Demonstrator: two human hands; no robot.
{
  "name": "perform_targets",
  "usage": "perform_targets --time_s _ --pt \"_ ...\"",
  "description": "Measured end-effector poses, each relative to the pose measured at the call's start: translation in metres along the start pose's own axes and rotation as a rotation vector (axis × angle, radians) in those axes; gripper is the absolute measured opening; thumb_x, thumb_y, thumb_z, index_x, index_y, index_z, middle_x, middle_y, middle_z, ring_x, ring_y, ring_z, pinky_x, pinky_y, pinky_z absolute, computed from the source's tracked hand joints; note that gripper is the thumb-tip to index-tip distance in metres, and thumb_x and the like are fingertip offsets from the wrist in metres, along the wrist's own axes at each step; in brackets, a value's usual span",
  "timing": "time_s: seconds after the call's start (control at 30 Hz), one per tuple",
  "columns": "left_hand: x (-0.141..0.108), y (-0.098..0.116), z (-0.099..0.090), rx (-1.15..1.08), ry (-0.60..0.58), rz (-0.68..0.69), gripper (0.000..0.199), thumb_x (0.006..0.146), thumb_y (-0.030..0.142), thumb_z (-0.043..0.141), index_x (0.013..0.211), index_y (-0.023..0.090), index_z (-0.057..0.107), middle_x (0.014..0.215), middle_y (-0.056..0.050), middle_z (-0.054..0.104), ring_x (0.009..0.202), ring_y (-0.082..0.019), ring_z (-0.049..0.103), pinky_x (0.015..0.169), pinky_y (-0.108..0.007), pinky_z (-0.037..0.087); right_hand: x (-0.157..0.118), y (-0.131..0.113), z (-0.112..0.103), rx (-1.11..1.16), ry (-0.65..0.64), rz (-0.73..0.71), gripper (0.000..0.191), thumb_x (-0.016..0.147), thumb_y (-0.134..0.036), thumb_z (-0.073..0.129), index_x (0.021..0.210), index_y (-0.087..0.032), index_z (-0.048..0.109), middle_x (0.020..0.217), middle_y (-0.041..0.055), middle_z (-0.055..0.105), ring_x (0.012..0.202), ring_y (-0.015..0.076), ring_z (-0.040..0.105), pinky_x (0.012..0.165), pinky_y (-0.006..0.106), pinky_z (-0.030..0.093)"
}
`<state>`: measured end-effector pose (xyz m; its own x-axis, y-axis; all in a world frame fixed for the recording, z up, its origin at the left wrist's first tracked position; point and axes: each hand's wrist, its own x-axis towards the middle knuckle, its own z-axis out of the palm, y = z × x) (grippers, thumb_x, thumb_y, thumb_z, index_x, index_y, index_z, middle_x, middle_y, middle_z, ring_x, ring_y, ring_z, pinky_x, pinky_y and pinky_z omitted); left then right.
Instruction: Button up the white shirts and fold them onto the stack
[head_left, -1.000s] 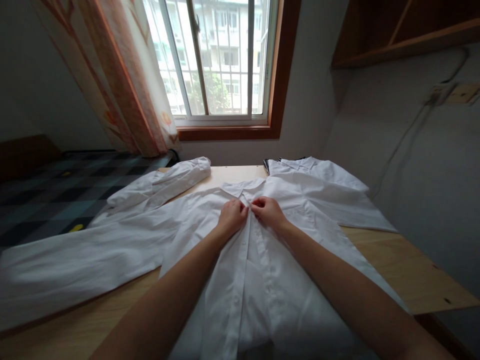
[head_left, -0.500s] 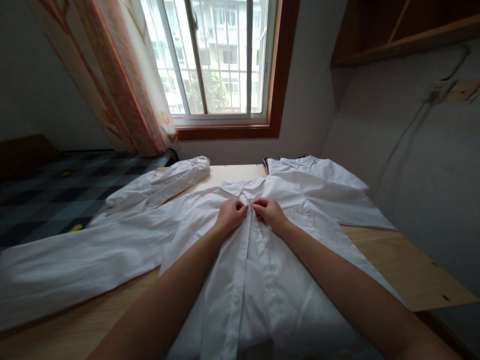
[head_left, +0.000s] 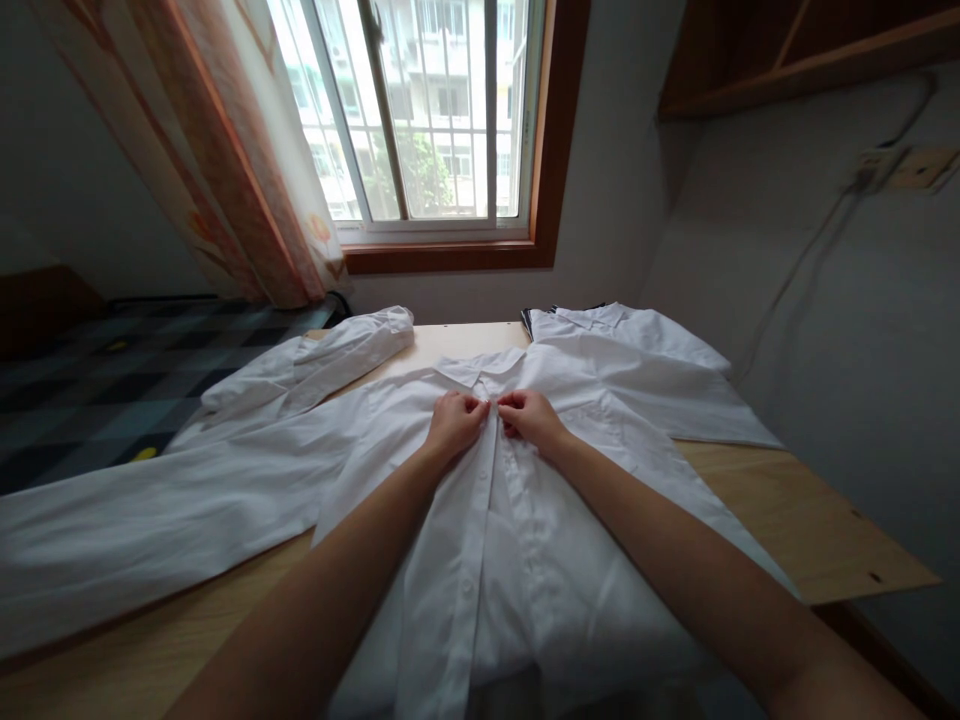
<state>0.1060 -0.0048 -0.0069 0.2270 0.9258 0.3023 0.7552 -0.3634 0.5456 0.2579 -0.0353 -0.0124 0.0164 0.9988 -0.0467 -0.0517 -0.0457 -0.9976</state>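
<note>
A white long-sleeved shirt (head_left: 577, 560) lies spread on a wooden table, its collar (head_left: 480, 368) towards the window and its front part-way open below my hands. My left hand (head_left: 456, 422) pinches the edge of the button strip just under the collar. Close beside it, my right hand (head_left: 531, 418) pinches the facing front edge at the same height. The fingertips nearly meet, and they hide whatever button lies between them. Lower down, small buttons (head_left: 467, 587) show along the left strip. One sleeve (head_left: 187, 510) stretches out to the left.
Another white garment (head_left: 322, 360) lies bunched at the table's far left. At the far right sits a folded white shirt (head_left: 637, 335) over something dark-striped. A checked bed (head_left: 75, 400) stands left of the wooden table (head_left: 810, 520); a wall closes off the right side.
My view has shifted slightly, so everything sits a little higher and further left. My fingertips have drawn a bit closer together at the shirt's front; both hands keep their pinch.
</note>
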Motion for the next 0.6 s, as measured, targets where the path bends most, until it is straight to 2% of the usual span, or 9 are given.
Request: perform_targets --time_s 0.23,0.37,0.6 --pt "-0.0012 -0.0038 0.0033 -0.132 -0.007 -0.039 0.035 0.082 0.042 0.057 0.061 0.017 0.069 0.050 0.001 0.050 0.062 -0.015 0.052 0.057 -0.025 0.034 0.0035 0.0009 -0.0056 0.075 -0.043 0.027 0.009 0.067 -0.018 0.068 0.075 -0.015 0.067 0.056 -0.0049 0.059 0.045 0.0064 0.052 0.043 0.016 0.045" --pt "-0.0011 -0.0034 0.0030 -0.138 0.002 -0.035 0.034 0.082 0.040 0.059 0.060 0.017 0.069 0.052 0.001 0.053 0.062 -0.015 0.052 0.059 -0.025 0.035 0.0038 0.0015 -0.0072 0.084 -0.063 0.019 0.008 0.067 -0.017 0.068 0.075 -0.014 0.068 0.057 -0.0042 0.060 0.045 0.0062 0.052 0.045 0.017 0.045" --pt "-0.0014 0.0007 0.0003 -0.013 0.027 -0.024 0.031 0.084 0.036 0.060 0.064 0.017 0.074 0.061 -0.002 0.061 0.071 -0.018 0.056 0.067 -0.027 0.037 0.0039 0.0026 -0.0050 0.082 -0.112 0.009 0.003 0.074 -0.014 0.065 0.077 -0.014 0.066 0.062 -0.0026 0.063 0.048 0.0070 0.057 0.048 0.017 0.050"
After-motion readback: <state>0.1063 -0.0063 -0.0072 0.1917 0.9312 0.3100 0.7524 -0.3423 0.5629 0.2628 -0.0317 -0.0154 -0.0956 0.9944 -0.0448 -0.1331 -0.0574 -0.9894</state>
